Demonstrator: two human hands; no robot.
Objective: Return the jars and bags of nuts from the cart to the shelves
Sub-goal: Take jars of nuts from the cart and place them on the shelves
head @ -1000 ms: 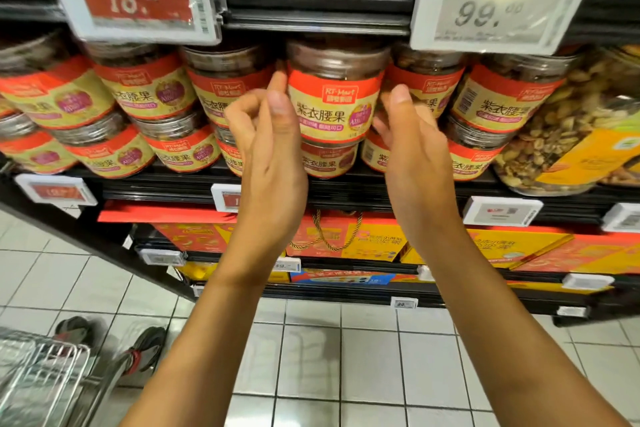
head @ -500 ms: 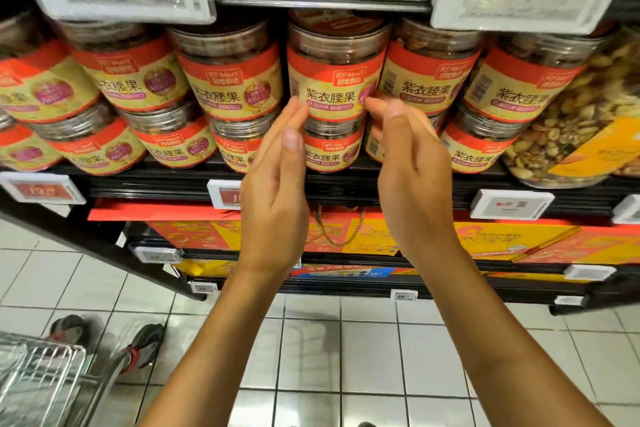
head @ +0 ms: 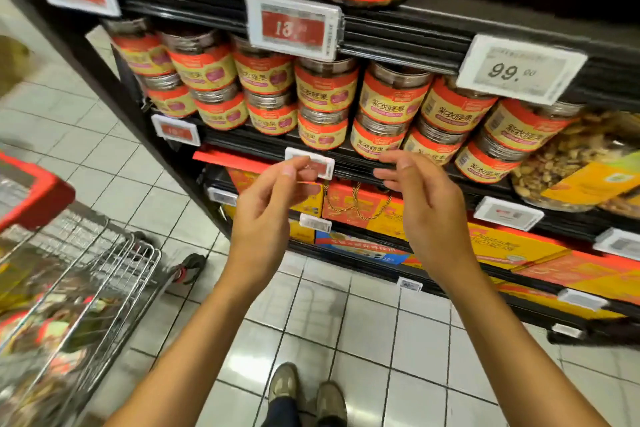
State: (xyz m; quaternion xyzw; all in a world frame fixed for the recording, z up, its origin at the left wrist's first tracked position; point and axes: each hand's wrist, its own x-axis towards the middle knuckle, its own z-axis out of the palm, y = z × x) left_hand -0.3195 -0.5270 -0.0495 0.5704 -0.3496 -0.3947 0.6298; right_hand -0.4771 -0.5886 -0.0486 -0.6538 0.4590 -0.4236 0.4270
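Pulling back from the shelf [head: 398,29], both hands had let go: half a second before they framed a top-row jar [head: 327,90] at centre frame, and at this moment they hung below the row. The left hand [head: 266,208] floated at centre with its grip released, thumb and fingers loosely apart, holding nothing. The right hand [head: 427,204], just right of centre, matched it, fingers relaxed and empty. That jar sat on the shelf, stacked on a lower one in the two-high row of red-and-cream jars running from upper left to right of frame.

The view had swung out and down too. The red "13" price tag [head: 294,26] had slid from the upper left to upper centre, and the "99" tag [head: 519,69] sat at upper right. The wire cart [head: 114,253] filled far more of the lower left, its load of bags too blurred to read. Shoes [head: 306,388] had come into sight at bottom centre on the tiled floor [head: 381,340].
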